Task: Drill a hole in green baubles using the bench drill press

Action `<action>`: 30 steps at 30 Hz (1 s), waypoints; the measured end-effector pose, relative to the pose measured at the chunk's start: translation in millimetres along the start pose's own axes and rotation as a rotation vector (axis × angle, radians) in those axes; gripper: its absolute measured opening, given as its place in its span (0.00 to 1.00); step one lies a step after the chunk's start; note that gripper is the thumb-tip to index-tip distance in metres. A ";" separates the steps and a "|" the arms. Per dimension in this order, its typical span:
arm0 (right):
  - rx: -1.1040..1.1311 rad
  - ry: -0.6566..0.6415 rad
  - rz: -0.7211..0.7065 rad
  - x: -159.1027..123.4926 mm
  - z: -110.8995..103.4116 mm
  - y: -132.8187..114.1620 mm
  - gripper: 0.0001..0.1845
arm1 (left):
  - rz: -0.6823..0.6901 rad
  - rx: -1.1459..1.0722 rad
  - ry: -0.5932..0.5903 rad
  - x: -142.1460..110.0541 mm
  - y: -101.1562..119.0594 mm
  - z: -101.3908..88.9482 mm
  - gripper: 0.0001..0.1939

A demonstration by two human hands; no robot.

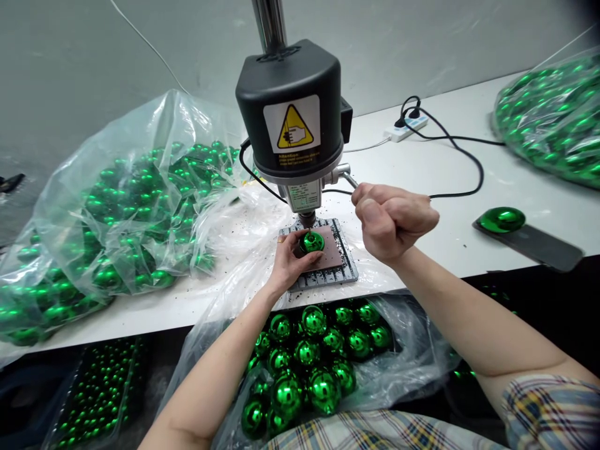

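My left hand point(291, 256) grips a shiny green ball point(313, 241) between thumb and fingers. The ball rests over a pinkish square pad point(332, 250) on the slotted metal base point(350, 273) of a small drill press point(289, 112). Just above the ball is the tool end point(307, 219) of the press; whether they touch I cannot tell. My right hand point(394, 220) is closed in a fist around the press's lever handle point(347, 178), whose end is hidden in the fingers.
A plastic bag of green balls point(135, 206) lies left, another bag point(553, 119) far right. More balls point(307, 353) fill a plastic-lined container below the table edge. A phone point(544, 244) with a green ball on it, a power strip point(405, 129) and black cable point(475, 162) lie right.
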State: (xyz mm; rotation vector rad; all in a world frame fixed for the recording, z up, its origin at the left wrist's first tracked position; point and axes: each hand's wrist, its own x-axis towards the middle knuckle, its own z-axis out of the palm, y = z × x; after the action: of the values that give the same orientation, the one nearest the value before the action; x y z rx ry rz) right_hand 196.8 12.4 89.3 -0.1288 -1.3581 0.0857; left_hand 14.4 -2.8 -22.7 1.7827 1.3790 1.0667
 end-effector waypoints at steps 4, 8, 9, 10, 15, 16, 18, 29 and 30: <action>0.038 -0.042 -0.083 -2.2 -3.4 3.2 0.24 | -0.017 -0.014 0.000 -0.2 1.4 0.3 0.29; 0.060 -0.123 -0.130 -6.3 -7.5 7.0 0.21 | -0.028 -0.042 0.010 -0.3 0.7 1.8 0.29; 0.058 -0.132 -0.137 -7.7 -8.9 7.0 0.21 | -0.027 -0.053 0.010 -0.4 0.5 2.1 0.29; 0.056 -0.145 -0.145 -8.4 -10.0 6.5 0.21 | -0.028 -0.065 0.010 -0.4 0.3 2.3 0.29; 0.046 -0.147 0.025 22.6 -3.3 0.6 0.26 | -0.059 -0.118 -0.004 0.4 0.7 2.2 0.29; 0.027 -0.105 0.152 36.6 1.3 1.0 0.28 | -0.065 -0.127 -0.009 0.5 0.8 2.2 0.29; -0.017 -0.033 0.451 66.3 12.3 5.7 0.29 | -0.073 -0.159 -0.017 0.4 0.6 2.8 0.30; 0.109 0.113 0.938 109.1 28.8 18.7 0.26 | -0.014 0.047 0.030 -42.1 32.5 -37.1 0.23; 0.111 0.111 0.943 108.9 28.4 19.6 0.26 | -0.007 0.091 -0.098 -51.4 41.9 -50.8 0.23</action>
State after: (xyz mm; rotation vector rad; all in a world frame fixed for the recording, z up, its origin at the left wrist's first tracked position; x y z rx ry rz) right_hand 192.1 47.8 197.8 -0.6625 -1.0809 0.9264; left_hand -17.8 -62.7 25.9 1.8677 1.3928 0.9136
